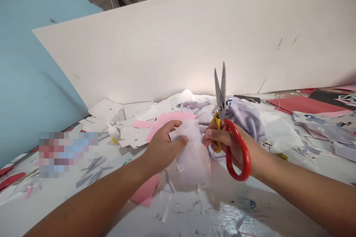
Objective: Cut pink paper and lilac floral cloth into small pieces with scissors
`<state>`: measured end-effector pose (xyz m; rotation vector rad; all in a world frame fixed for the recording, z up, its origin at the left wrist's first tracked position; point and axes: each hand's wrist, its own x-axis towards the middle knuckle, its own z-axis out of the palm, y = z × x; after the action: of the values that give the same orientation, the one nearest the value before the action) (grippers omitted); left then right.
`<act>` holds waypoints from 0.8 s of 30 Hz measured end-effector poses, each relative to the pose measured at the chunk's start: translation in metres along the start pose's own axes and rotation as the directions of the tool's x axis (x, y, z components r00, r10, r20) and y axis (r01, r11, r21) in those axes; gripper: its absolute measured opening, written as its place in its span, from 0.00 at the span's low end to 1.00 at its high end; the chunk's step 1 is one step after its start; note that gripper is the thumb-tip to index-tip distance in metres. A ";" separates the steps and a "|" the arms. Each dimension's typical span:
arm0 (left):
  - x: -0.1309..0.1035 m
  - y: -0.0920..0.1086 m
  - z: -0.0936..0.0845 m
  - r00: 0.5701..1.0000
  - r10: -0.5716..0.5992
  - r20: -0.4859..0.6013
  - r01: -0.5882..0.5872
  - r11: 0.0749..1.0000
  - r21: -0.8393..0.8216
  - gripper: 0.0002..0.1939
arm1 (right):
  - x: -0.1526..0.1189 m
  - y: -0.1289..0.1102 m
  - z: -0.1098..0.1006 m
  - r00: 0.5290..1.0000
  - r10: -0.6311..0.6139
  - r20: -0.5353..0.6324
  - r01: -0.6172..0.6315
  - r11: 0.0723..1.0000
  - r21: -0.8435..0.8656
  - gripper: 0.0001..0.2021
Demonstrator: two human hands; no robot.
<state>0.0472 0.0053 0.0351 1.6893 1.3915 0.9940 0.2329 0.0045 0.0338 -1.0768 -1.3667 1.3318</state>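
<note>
Fabric piece (191, 166), thin, pale lilac-white and roughly rectangular, with small white printed flowers; it hangs between the two hands, above the scrap-strewn table (189, 226). The left hand (164, 144) pinches its upper left part between thumb and fingers, forearm entering from lower left. The right hand (224, 138), forearm from lower right, grasps red-handled scissors (221, 107), blades upward and slightly parted.
</note>
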 end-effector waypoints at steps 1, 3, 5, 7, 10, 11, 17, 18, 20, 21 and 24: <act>0.002 0.002 -0.005 1.000 -0.021 0.003 0.022 0.999 -0.038 0.16 | 0.005 0.000 -0.005 0.999 0.003 -0.042 -0.007 0.996 -0.092 0.09; 0.002 0.008 -0.014 0.999 -0.010 0.044 0.015 0.993 -0.120 0.16 | 0.015 0.002 -0.015 0.996 0.046 -0.070 -0.067 0.939 -0.336 0.10; -0.003 0.015 -0.023 0.992 0.051 0.111 -0.031 0.984 -0.173 0.16 | 0.022 0.007 -0.024 0.995 0.097 -0.026 -0.094 0.811 -0.578 0.12; -0.011 0.021 -0.030 0.983 0.105 0.152 -0.077 0.981 -0.179 0.17 | 0.027 0.016 -0.028 0.993 0.120 -0.016 -0.088 0.631 -0.771 0.12; -0.021 0.027 -0.034 0.986 0.109 0.123 -0.093 0.987 -0.130 0.21 | 0.027 0.027 -0.026 0.998 0.050 -0.033 -0.055 0.547 -0.835 0.10; -0.022 0.028 -0.034 0.990 0.101 0.099 -0.090 0.989 -0.114 0.22 | 0.025 0.029 -0.024 0.999 0.016 -0.030 -0.034 0.547 -0.837 0.09; -0.015 0.024 -0.022 0.990 0.134 0.048 -0.128 0.985 -0.120 0.28 | 0.008 0.012 -0.012 0.984 -0.144 0.108 0.180 0.727 -0.663 0.13; -0.013 0.022 -0.020 0.988 0.146 0.043 -0.140 0.984 -0.111 0.28 | 0.005 0.010 -0.009 0.975 -0.104 0.198 0.191 0.849 -0.493 0.15; -0.010 0.019 -0.017 0.988 0.152 0.024 -0.150 0.987 -0.060 0.26 | -0.001 0.009 -0.002 0.908 -0.043 0.416 0.087 0.992 -0.089 0.16; -0.009 0.017 -0.016 0.988 0.154 0.005 -0.154 0.988 -0.020 0.23 | -0.003 0.011 0.002 0.878 -0.053 0.476 0.043 0.999 0.033 0.17; -0.006 0.013 -0.016 0.983 0.159 -0.087 -0.151 0.984 0.095 0.15 | -0.005 0.019 0.009 0.828 -0.073 0.556 -0.059 0.974 0.217 0.18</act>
<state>0.0379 -0.0019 0.0525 1.8606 1.3980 1.1264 0.2245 -0.0014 0.0146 -0.5324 -1.5775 1.8428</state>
